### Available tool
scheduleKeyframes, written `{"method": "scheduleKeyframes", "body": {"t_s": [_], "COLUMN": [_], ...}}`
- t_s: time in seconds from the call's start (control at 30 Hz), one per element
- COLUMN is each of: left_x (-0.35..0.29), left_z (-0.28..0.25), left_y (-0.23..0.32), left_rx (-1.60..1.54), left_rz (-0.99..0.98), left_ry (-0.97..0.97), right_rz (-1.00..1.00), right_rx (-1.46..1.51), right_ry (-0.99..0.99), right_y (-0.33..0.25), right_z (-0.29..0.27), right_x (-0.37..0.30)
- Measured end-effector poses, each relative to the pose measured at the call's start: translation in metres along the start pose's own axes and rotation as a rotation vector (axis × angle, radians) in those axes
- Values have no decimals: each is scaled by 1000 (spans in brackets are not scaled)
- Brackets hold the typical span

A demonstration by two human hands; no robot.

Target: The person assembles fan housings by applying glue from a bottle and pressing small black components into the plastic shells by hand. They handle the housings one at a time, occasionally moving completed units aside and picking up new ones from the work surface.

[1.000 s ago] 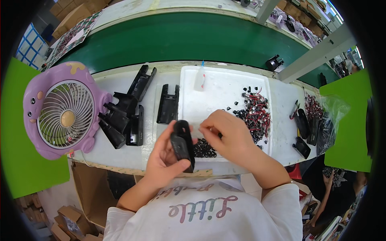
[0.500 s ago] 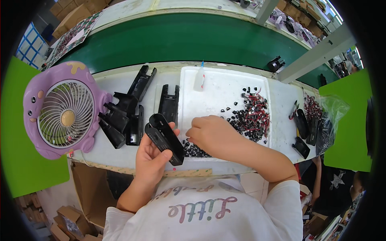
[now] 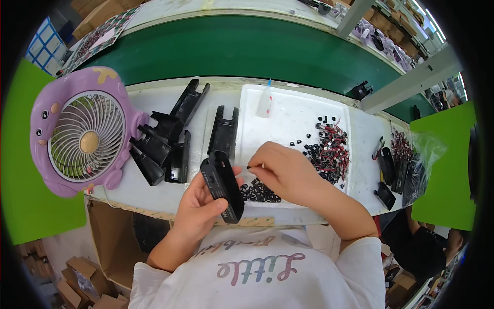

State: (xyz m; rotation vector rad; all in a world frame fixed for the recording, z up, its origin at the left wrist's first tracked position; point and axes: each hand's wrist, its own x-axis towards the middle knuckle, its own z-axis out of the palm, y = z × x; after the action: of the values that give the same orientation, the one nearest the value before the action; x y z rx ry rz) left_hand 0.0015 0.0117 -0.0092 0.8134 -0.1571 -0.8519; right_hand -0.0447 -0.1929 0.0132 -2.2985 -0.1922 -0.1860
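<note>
My left hand (image 3: 195,208) is closed around a long black plastic housing (image 3: 224,188), thumb along its near side, with the housing's long side slanting up to the left. Just to its right, my right hand (image 3: 285,172) pinches a small black piece (image 3: 249,167) between thumb and fingertips, apart from the housing. Below that hand lie many small black plastic pieces (image 3: 261,192) at the near left corner of a white foam tray (image 3: 303,90). Farther right in the tray is a heap of small parts with red and black wires (image 3: 333,149).
A purple fan (image 3: 88,141) stands at the left, beside several stacked black housings (image 3: 167,126). Another housing (image 3: 224,129) lies against the tray's left side. A small bottle with a blue tip (image 3: 265,103) sits in the tray. At the right are a clear plastic bag (image 3: 424,159) and a metal post (image 3: 411,80).
My right hand has risen from the small black pieces, and one now shows between its fingertips. The housing in my left hand has turned slightly. The whole view has shifted a little.
</note>
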Motion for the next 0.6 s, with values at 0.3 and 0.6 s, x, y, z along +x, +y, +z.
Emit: {"method": "scheduleKeyframes", "body": {"t_s": [0.3,0.6], "left_x": [4,-1], "left_z": [8,12], "left_y": [1,-11], "left_rx": [-70,164], "left_rz": [-55,104], "left_ry": [-115,-216], "right_rz": [-319,195], "right_rx": [10,426], "right_ry": [205,201], "right_y": [5,-16], "right_z": [7,7], "right_x": [-8,-16]}}
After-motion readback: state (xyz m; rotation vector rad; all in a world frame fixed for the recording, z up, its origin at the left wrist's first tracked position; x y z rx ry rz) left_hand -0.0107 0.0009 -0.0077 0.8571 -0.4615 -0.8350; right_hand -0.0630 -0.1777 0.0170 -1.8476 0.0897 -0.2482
